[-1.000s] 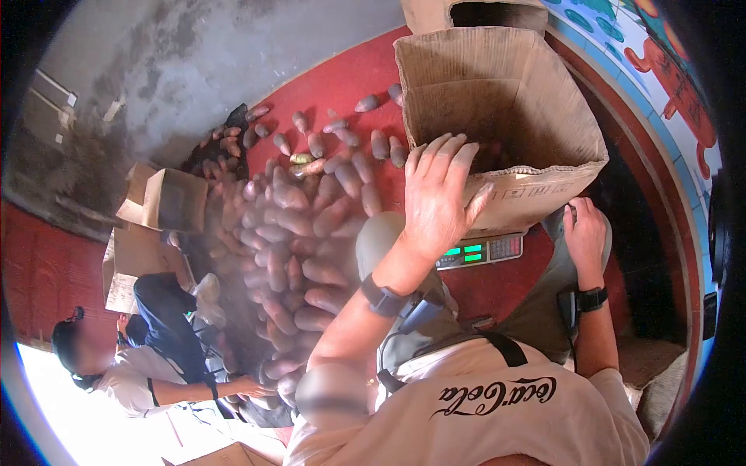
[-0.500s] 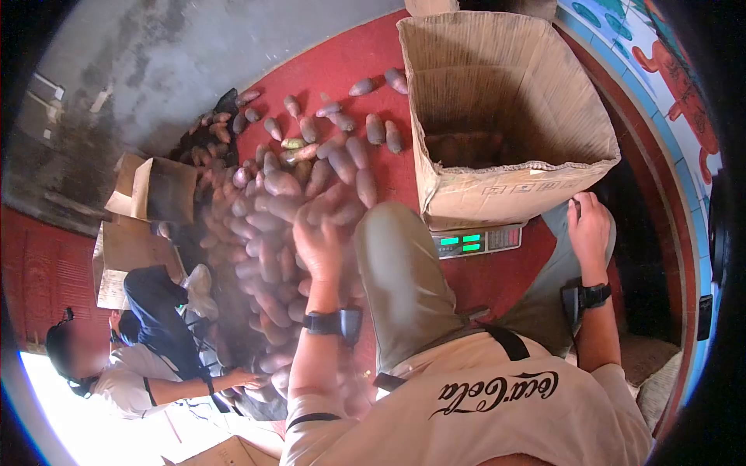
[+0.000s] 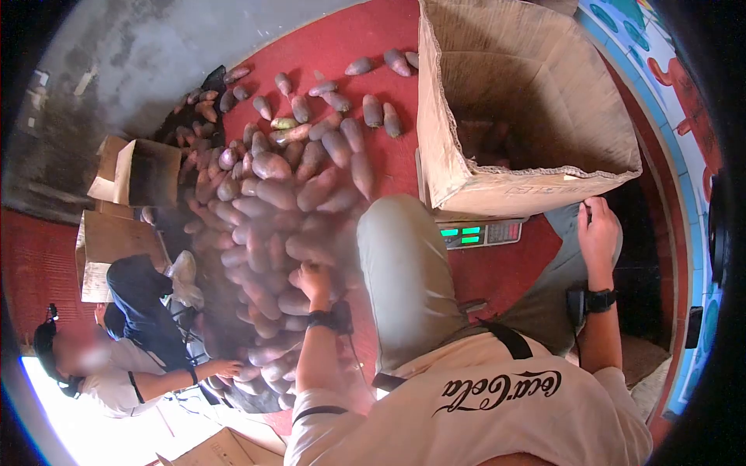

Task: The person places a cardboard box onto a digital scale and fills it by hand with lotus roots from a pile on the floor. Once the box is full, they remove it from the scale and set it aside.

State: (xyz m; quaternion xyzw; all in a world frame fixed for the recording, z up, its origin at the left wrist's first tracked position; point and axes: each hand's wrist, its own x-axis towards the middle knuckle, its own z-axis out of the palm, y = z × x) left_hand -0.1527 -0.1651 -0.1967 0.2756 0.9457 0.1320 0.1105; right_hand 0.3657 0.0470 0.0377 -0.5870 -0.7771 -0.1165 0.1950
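My left hand [image 3: 311, 281] is down on the pile of reddish-brown sweet potatoes [image 3: 273, 194], its fingers curled against one beside my left knee; whether it grips that one is unclear. My right hand [image 3: 598, 231] rests on my right knee, fingers bent near the lower edge of a large open cardboard box [image 3: 536, 190]. That box stands on a scale [image 3: 483, 234] with green lit digits, and some dark shapes lie inside it.
At the left, another person [image 3: 116, 373] sits reaching to the pile's edge. Smaller open boxes [image 3: 124, 248] stand behind that person. Loose sweet potatoes lie on the red floor [image 3: 326, 54] ahead. Another box [image 3: 225, 449] is at the bottom.
My left hand has moved down and back over the pile, and its fingers are more curled. The view has shifted slightly; my right hand stays at my knee.
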